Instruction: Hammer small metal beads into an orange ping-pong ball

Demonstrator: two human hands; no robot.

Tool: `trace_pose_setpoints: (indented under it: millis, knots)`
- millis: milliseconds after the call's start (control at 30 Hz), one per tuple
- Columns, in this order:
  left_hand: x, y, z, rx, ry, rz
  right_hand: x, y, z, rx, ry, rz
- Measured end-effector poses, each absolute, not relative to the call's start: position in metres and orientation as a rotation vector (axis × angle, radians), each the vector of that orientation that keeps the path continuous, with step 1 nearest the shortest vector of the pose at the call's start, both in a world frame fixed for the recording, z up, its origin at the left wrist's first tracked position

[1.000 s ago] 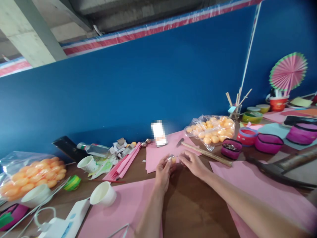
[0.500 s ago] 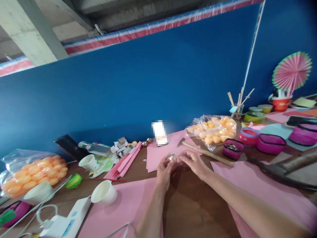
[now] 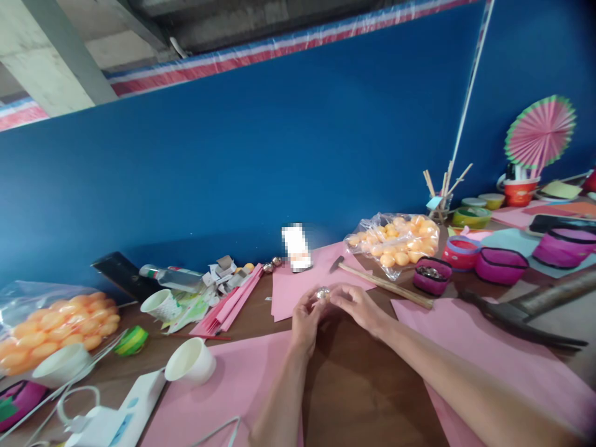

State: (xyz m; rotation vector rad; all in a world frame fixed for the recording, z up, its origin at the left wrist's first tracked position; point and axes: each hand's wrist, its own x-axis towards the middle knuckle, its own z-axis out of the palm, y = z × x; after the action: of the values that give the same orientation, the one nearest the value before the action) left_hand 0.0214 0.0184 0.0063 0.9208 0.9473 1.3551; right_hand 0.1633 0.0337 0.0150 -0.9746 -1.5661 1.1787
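The table (image 3: 354,397) is strewn with pink paper (image 3: 470,347); left hand (image 3: 305,316) and right hand (image 3: 356,305) meet above it, fingertips pinched together on a small round ball (image 3: 322,293), too round to show any long axis; the hands have barely shifted since earlier.

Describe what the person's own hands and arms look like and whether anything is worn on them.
Both arms are bare as far as the frame shows. The left hand and right hand wear no gloves; no rings, watch or bracelet can be seen.
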Motion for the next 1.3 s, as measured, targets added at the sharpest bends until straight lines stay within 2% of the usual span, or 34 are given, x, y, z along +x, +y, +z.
trace_pose_setpoints:
  millis: [1300]
  knots:
    - [0.018, 0.024, -0.005, 1.063, 0.949, 1.341, 0.164, 0.033, 0.013, -0.932, -1.542, 1.259]
